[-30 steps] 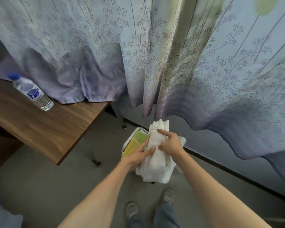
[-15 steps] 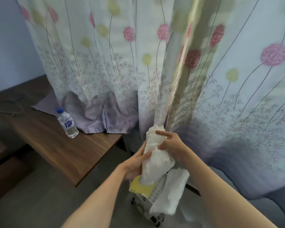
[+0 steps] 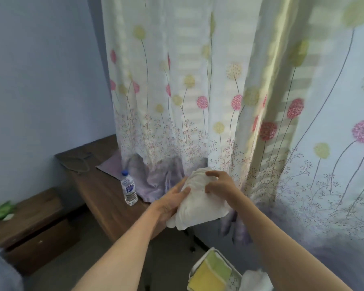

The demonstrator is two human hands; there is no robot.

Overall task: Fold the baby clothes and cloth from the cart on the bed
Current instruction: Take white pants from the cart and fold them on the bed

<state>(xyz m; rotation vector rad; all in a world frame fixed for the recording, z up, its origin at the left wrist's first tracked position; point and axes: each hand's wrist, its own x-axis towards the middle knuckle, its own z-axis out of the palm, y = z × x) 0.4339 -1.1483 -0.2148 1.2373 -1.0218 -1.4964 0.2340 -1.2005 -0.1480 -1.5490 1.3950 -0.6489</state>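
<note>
A bunched white cloth (image 3: 200,204) is held up in front of me, well above the cart. My left hand (image 3: 172,203) grips its left side from below, thumb on top. My right hand (image 3: 220,185) holds its upper right part with curled fingers. The white cart (image 3: 198,267) is at the bottom edge, holding a yellow and green folded cloth (image 3: 210,276) and another white cloth (image 3: 255,280). The bed is not in view.
A wooden desk (image 3: 105,196) stands to the left with a water bottle (image 3: 129,191) and a purple cloth on it. A floral curtain (image 3: 219,101) hangs straight ahead, its hem draped over the desk. A low wooden cabinet (image 3: 34,223) sits at far left.
Both hands have lifted the white cloth up and away from the cart. My view has swung upward and left, so the cart now lies at the bottom edge.
</note>
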